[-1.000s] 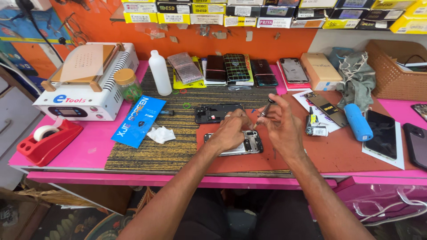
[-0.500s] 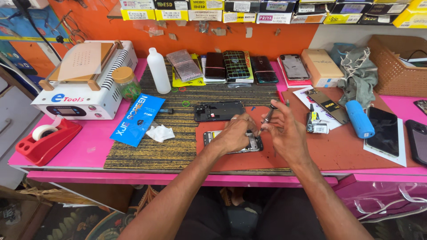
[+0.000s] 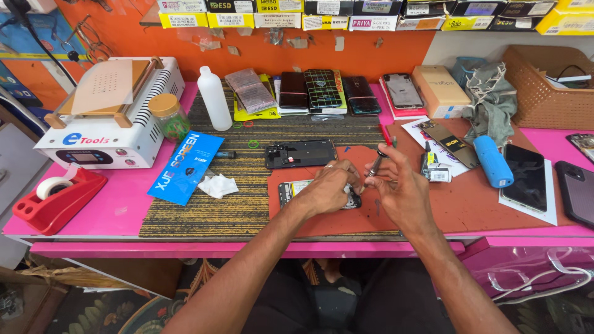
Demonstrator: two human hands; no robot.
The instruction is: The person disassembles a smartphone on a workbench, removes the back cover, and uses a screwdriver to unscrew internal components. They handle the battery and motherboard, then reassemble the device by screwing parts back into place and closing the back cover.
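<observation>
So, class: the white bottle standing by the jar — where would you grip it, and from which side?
Grip the white bottle round its straight body, below the narrow neck, coming from the front right. It stands upright, the jar crowds its left, and the striped mat in front looks fairly open.

A bright pink surface [image 3: 93, 216] stands against an orange wall [image 3: 396, 46], a shelf [image 3: 371, 21] of small boxes running along its far edge.

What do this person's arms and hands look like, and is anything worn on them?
Both forearms are bare, with no sleeves in view and no gloves. The left hand carries a thin, pale ring on one finger. The right hand shows no ring, watch or band that I can make out.
</observation>
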